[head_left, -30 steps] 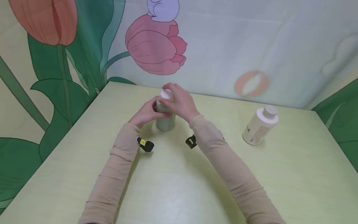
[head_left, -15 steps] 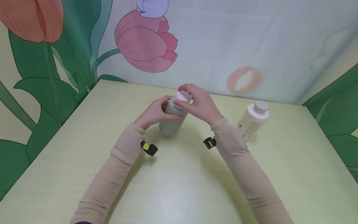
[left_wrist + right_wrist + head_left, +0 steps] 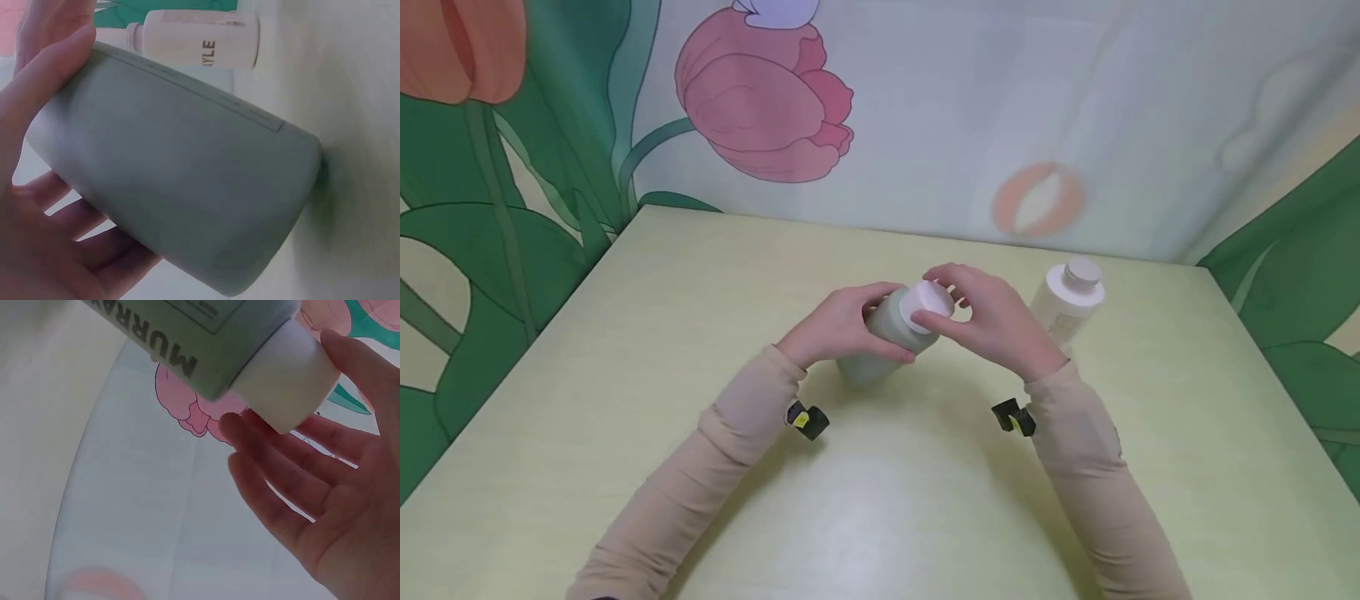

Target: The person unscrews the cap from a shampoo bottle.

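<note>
- Head: the left hand (image 3: 838, 329) grips the grey-green bottle (image 3: 889, 321) round its body, tilted over the worktop (image 3: 865, 517); the right hand (image 3: 1000, 321) pinches the white cap (image 3: 934, 302) between thumb and fingers. A white bottle (image 3: 1073, 292) stands upright beyond the right hand, partly hidden.
- Left wrist: the grey-green bottle's base is close to the worktop; whether it touches is hard to tell.
- Right wrist: thumb and fingers lie on opposite sides of the white cap; "MURRAY" runs along the body.
</note>
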`<act>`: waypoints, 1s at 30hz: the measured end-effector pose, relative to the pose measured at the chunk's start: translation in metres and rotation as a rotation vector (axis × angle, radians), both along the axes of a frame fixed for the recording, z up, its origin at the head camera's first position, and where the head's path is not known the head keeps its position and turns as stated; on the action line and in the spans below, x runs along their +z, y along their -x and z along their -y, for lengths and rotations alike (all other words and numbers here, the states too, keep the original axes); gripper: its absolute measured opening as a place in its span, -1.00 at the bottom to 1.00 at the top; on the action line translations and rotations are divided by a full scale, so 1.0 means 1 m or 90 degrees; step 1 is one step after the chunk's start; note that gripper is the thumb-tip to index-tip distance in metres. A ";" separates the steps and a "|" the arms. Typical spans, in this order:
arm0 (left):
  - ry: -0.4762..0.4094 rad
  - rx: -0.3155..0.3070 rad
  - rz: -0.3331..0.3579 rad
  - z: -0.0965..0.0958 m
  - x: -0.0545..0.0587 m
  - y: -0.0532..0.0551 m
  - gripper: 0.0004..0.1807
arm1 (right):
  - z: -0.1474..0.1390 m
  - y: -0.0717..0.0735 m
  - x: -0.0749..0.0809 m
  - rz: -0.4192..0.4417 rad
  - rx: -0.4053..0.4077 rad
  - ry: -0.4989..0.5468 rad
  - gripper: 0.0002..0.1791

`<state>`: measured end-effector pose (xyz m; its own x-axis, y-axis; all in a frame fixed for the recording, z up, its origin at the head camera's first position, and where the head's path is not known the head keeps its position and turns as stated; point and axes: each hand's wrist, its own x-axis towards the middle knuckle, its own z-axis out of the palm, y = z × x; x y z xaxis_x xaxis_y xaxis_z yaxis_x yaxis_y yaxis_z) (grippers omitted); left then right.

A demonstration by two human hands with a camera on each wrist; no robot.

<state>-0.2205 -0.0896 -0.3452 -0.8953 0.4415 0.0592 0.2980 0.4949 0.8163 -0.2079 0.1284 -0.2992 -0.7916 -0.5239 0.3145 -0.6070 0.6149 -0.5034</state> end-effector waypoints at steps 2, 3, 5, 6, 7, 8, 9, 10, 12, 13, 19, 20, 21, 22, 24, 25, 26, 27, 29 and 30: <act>-0.004 0.003 0.001 -0.003 -0.001 0.000 -0.25 | -0.001 -0.001 -0.001 -0.001 0.003 0.003 -0.51; -0.004 0.007 0.002 -0.004 -0.002 0.000 -0.24 | -0.001 -0.002 -0.002 -0.004 0.004 0.005 -0.51; -0.003 0.014 0.006 -0.004 -0.003 0.000 -0.22 | -0.001 -0.001 -0.004 -0.010 0.010 0.008 -0.52; -0.003 0.016 0.006 -0.004 -0.003 0.000 -0.21 | -0.001 -0.001 -0.005 -0.015 0.015 0.009 -0.52; -0.003 0.018 0.006 -0.003 -0.004 0.000 -0.20 | -0.001 -0.001 -0.006 -0.021 0.022 0.010 -0.53; -0.005 0.017 0.008 -0.003 -0.004 0.000 -0.20 | -0.001 0.000 -0.007 -0.028 0.032 0.007 -0.53; -0.009 0.014 0.010 -0.002 -0.004 0.000 -0.20 | -0.002 0.000 -0.007 -0.035 0.045 0.005 -0.53; -0.013 0.009 0.011 -0.002 -0.005 0.001 -0.19 | -0.003 0.000 -0.007 -0.039 0.059 0.004 -0.52; -0.019 0.000 0.015 -0.001 -0.006 0.001 -0.19 | -0.005 -0.001 -0.007 -0.042 0.087 0.000 -0.50; -0.020 -0.004 0.017 -0.001 -0.006 0.001 -0.19 | -0.007 -0.001 -0.007 -0.040 0.099 -0.003 -0.48; -0.017 0.004 0.018 -0.002 -0.008 0.000 -0.19 | -0.007 0.000 -0.007 -0.036 0.086 -0.012 -0.40; -0.017 0.006 0.016 -0.002 -0.009 -0.001 -0.20 | -0.007 0.000 -0.008 -0.043 0.070 -0.013 -0.39; -0.017 0.008 0.013 -0.003 -0.009 -0.001 -0.20 | -0.007 0.000 -0.008 -0.050 0.053 -0.013 -0.38; -0.016 0.008 0.011 -0.003 -0.009 -0.001 -0.21 | -0.007 0.000 -0.008 -0.058 0.038 -0.014 -0.38; -0.013 0.006 0.007 -0.005 -0.010 -0.002 -0.21 | -0.007 0.000 -0.009 -0.074 0.017 -0.014 -0.45; -0.012 0.005 0.006 -0.005 -0.010 -0.002 -0.21 | -0.008 0.001 -0.009 -0.082 0.017 -0.011 -0.49; -0.010 0.003 0.005 -0.006 -0.010 -0.001 -0.22 | -0.008 0.001 -0.009 -0.086 0.024 -0.009 -0.53; -0.008 0.000 0.005 -0.006 -0.010 -0.001 -0.21 | -0.009 0.001 -0.009 -0.092 0.036 -0.008 -0.57; -0.006 -0.003 0.005 -0.005 -0.009 -0.001 -0.20 | -0.010 0.001 -0.008 -0.102 0.067 -0.008 -0.62; -0.005 -0.004 0.006 -0.005 -0.009 -0.001 -0.19 | -0.010 0.001 -0.007 -0.109 0.081 -0.010 -0.62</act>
